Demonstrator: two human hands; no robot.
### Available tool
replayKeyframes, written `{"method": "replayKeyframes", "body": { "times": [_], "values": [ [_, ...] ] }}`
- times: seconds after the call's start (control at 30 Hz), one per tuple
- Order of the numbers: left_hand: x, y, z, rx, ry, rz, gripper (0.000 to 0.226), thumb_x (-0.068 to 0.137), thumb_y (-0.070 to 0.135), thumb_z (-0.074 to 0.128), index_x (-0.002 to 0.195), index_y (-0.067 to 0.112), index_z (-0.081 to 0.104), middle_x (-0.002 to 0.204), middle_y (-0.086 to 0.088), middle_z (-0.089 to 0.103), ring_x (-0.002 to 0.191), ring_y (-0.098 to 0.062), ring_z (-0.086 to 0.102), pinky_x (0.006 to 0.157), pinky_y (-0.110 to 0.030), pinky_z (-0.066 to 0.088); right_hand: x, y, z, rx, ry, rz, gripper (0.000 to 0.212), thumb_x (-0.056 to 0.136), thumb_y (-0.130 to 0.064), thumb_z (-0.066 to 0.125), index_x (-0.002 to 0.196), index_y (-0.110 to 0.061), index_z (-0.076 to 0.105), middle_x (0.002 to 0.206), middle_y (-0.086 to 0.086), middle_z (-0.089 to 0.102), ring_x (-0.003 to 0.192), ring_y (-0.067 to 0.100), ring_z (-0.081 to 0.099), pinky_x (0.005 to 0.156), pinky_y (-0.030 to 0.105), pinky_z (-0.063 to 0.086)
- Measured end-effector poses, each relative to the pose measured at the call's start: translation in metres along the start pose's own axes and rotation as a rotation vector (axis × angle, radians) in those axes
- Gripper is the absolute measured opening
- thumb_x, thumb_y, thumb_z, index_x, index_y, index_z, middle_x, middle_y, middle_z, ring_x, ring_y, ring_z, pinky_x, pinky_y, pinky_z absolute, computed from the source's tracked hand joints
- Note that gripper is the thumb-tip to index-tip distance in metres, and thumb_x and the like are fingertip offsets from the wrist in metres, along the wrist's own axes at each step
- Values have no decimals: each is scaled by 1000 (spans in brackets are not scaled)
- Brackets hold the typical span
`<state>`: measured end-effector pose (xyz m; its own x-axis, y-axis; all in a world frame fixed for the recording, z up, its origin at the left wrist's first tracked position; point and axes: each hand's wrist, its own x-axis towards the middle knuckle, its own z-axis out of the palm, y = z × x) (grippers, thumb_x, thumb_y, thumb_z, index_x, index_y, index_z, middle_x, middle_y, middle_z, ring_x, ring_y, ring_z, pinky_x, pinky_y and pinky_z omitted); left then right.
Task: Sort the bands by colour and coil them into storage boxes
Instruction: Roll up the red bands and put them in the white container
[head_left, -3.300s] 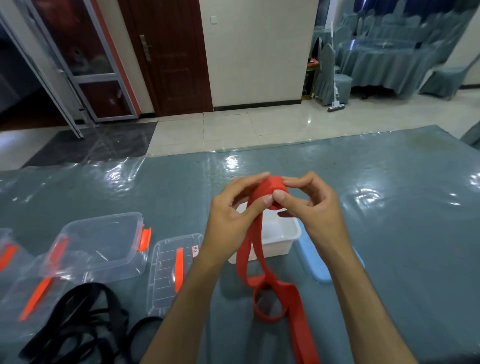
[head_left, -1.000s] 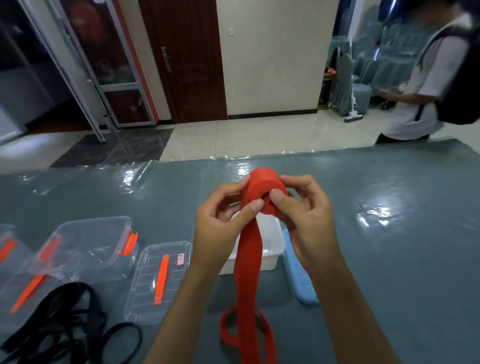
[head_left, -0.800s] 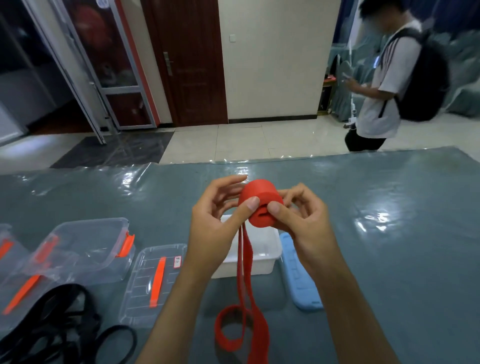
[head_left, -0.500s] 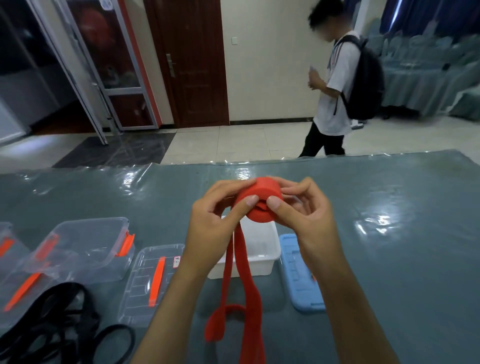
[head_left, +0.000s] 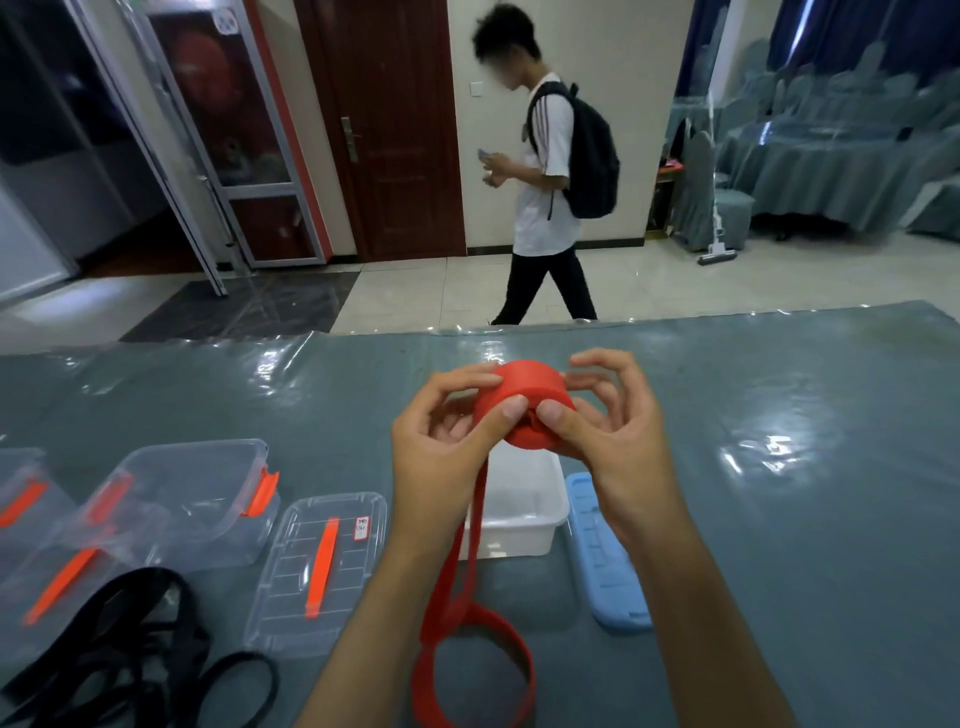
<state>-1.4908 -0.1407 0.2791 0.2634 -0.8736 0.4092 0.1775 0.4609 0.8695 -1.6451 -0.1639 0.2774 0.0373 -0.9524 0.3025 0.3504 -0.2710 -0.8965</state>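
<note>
Both hands are gripping the red band (head_left: 524, 402), which is wound into a thick coil held up in the air over the middle of the table (head_left: 779, 519). The left hand (head_left: 441, 452) is curling round the coil's left side, thumb pressing on its near face and fingers wrapping behind; the right hand (head_left: 613, 447) is pinching the right side, thumb on the near face beside the left thumb, fingers arching over the top. The band's loose tail is hanging straight down between the forearms and is lying in a loop by the table's near edge.

Going from the left edge: clear storage boxes (head_left: 171, 499) with orange latches are sitting near the near-left corner, one leaning on another. Black bands (head_left: 130, 649) are lying in a tangle in front of them, right at the near edge. Just to the right, a clear lid (head_left: 317, 571) with an orange clip is lying flat. A white storage box (head_left: 524, 509) is sitting open under the raised coil, partly hidden by the left hand. A blue lid (head_left: 602, 556) is lying just beside its right wall.

Beyond the table's far edge, a person (head_left: 550, 166) with a black backpack is walking across the tiled floor.
</note>
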Motion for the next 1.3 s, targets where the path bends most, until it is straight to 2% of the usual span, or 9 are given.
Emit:
{"method": "replayKeyframes", "body": {
  "times": [0.13,0.3,0.5,0.7,0.83,0.93,1.03,1.2,1.3],
  "values": [
    [4,4,-11,32,-88,-17,22,89,15,79,108,27,82,114,-9,77,104,-17,75,87,-23,58,-1,2,3,100,-28,23,35,75,-24,93,101,-18,70,104,4,75,95,27,77,74,41,65],
    [3,5,-10,41,-61,-4,22,80,16,84,101,14,77,99,-1,79,98,-12,76,86,-20,57,1,-5,0,-10,-59,29,32,71,-28,92,92,-23,68,109,4,76,97,28,78,70,41,65],
    [6,4,-12,83,-191,-28,41,90,17,79,131,19,74,124,-14,70,118,-24,70,100,-29,56,-1,5,9,228,-62,4,15,90,-16,77,102,-22,73,107,-2,74,97,17,75,70,33,63],
    [7,0,-5,68,-63,4,33,75,3,91,102,15,76,111,-11,78,111,-26,74,95,-33,60,10,-5,-19,-30,-108,-33,37,72,-35,95,94,-25,68,110,5,74,102,34,75,78,46,65],
    [0,-9,0,58,-128,-31,34,85,8,83,117,16,76,122,-15,73,115,-24,72,98,-33,57,8,-3,-24,65,-123,-74,47,79,-36,90,117,-21,67,110,-1,72,102,28,73,79,41,64],
    [0,-8,2,39,-138,-66,40,82,13,81,122,15,75,117,-18,74,106,-19,73,91,-23,56,8,1,-30,159,-165,1,29,83,-20,85,106,-19,67,110,2,74,100,26,75,77,39,64],
    [1,-9,1,43,-77,-31,34,80,5,85,112,12,75,110,-9,78,105,-20,74,90,-23,57,10,-1,-35,70,-139,27,29,77,-26,90,90,-21,65,110,3,76,97,27,77,74,39,64],
    [6,-11,1,37,-68,-36,28,84,11,82,112,10,75,118,-21,73,109,-20,73,94,-27,57,14,4,-29,6,-82,-26,53,82,-37,87,128,-34,61,108,-3,71,97,23,77,69,36,63],
    [12,-12,-2,115,-88,-26,28,91,16,75,118,11,76,121,-17,73,114,-26,71,99,-36,56,16,15,-28,57,-126,18,37,92,-28,78,126,-25,63,117,-1,69,109,23,73,78,48,65]
  ]
}}
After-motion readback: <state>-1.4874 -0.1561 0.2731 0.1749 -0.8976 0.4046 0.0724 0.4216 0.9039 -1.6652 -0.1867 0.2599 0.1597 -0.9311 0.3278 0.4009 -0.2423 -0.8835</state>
